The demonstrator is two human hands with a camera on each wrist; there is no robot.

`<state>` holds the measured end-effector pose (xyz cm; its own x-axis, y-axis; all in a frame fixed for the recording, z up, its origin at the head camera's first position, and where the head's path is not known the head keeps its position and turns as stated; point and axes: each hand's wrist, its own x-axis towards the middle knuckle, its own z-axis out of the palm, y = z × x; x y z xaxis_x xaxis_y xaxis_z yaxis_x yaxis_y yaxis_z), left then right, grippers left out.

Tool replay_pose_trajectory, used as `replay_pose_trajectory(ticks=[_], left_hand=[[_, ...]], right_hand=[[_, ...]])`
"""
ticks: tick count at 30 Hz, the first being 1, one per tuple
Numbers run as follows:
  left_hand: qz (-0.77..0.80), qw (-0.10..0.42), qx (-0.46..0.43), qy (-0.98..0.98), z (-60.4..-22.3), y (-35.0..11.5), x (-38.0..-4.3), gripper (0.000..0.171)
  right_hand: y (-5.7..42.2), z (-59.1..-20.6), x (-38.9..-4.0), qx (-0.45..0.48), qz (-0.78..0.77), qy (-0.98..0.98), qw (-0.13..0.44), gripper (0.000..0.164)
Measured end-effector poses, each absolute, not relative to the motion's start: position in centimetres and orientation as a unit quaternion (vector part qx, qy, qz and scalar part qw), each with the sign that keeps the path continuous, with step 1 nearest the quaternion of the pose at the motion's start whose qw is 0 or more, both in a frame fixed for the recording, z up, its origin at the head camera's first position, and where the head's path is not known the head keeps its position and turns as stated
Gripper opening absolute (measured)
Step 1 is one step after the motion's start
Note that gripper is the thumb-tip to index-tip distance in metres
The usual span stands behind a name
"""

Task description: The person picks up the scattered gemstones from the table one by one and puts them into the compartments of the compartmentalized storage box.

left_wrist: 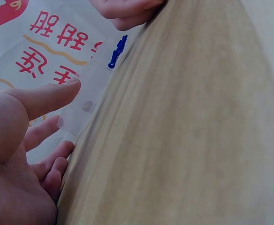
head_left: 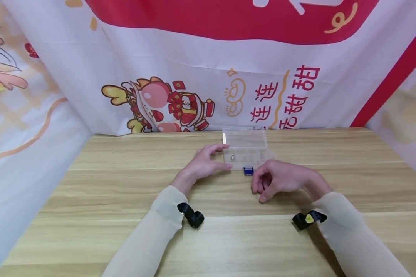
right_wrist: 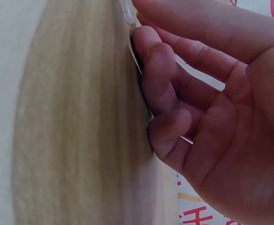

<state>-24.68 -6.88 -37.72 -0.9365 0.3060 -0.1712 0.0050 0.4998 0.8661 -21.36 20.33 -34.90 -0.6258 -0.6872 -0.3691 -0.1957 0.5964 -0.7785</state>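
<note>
A clear plastic compartment box (head_left: pixel 245 155) lies on the table with its transparent lid (head_left: pixel 244 137) raised at the back. One left compartment holds a small silvery piece (head_left: pixel 233 157). My left hand (head_left: pixel 208 161) is at the box's left side, fingers spread and thumb near the front corner. In front of the box sits a small dark blue piece (head_left: pixel 248 171), also seen edge-on as a blue shape (left_wrist: pixel 117 51) in the left wrist view. Low over the table, my right hand (head_left: pixel 279 180) pinches a tiny pale curved piece (head_left: pixel 258 196), which looks clear in the right wrist view.
The wood-grain table (head_left: pixel 124 192) reaches back to a white and red printed cloth (head_left: pixel 194 50). More printed cloth (head_left: pixel 27 127) hangs on the left. Black wrist cameras (head_left: pixel 194 217) are strapped over both pale sleeves.
</note>
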Motion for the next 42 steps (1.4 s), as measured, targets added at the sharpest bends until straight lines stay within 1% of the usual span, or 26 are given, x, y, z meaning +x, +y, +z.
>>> replay_pose_trajectory(ticks=[11, 17, 20, 26, 31, 35, 42], left_hand=[[0.489, 0.154, 0.091, 0.854, -37.6, -6.8, -24.8, 0.071], [0.489, 0.155, 0.088, 0.854, -37.8, -6.9, -24.8, 0.071], [0.489, 0.156, 0.085, 0.854, -37.9, -6.9, -24.8, 0.071], [0.488, 0.155, 0.085, 0.855, -37.9, -7.0, -24.7, 0.072], [0.488, 0.153, 0.093, 0.854, -37.8, -7.1, -24.8, 0.072], [0.485, 0.155, 0.091, 0.856, -37.7, -7.1, -24.8, 0.072], [0.484, 0.154, 0.091, 0.856, -37.6, -7.2, -24.7, 0.072]], right_hand=[[19.9, -34.4, -21.0, -0.27, -0.337, 0.839, 0.33, 0.014], [19.7, -34.4, -21.0, -0.271, -0.333, 0.845, 0.319, 0.007], [19.7, -34.5, -21.1, -0.279, -0.329, 0.849, 0.305, 0.003], [19.7, -34.7, -21.3, -0.281, -0.352, 0.857, 0.25, 0.007], [19.5, -34.6, -21.4, -0.269, -0.393, 0.853, 0.213, 0.003], [19.2, -34.4, -21.4, -0.235, -0.406, 0.866, 0.175, 0.005], [18.6, -34.3, -21.5, -0.17, -0.408, 0.892, 0.099, 0.014]])
